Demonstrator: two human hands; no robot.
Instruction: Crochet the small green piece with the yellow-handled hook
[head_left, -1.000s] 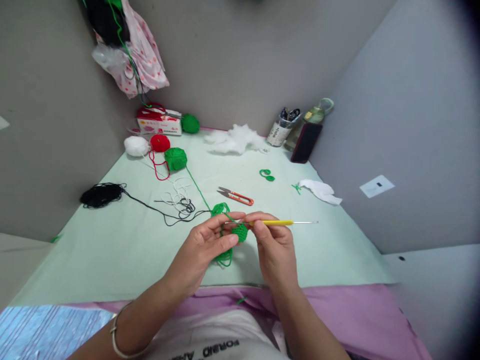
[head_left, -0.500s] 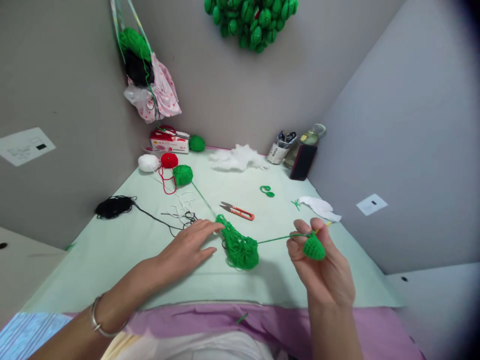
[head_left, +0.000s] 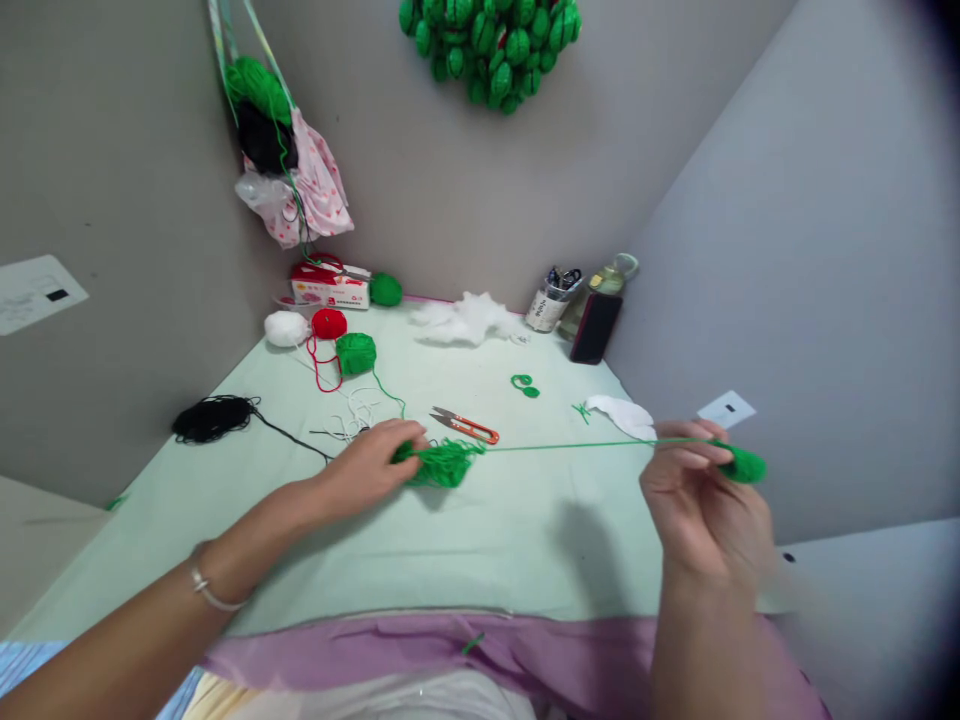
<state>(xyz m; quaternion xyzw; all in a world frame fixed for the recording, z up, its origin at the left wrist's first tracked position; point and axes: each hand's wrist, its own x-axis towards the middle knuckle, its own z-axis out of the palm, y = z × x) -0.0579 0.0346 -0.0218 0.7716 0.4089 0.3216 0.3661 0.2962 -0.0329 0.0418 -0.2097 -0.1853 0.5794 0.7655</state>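
My left hand [head_left: 375, 460] is closed on one end of a loose tangle of green yarn [head_left: 444, 463] lying on the table. From the tangle a taut green strand [head_left: 562, 446] stretches right to my right hand [head_left: 705, 500]. That hand is raised above the table's right side, its fingers pinching a small green crocheted piece [head_left: 744, 464]. No crochet hook can be made out there now. Just behind the tangle lie orange-handled thread snips [head_left: 466, 424]. A green yarn ball [head_left: 356, 353] sits farther back, with a slack strand running toward my left hand.
Black yarn [head_left: 214, 418] lies at the left, with white [head_left: 286, 328] and red [head_left: 328, 323] balls behind. White stuffing [head_left: 469, 318], a pen cup [head_left: 547, 305] and a phone [head_left: 598, 327] stand at the back. White cloth-like material [head_left: 619, 415] lies right. Partition walls enclose the table.
My right hand has moved right and slightly up with the crocheted piece, drawing the strand longer. My left hand has closed on the tangle, which has shifted left and back.
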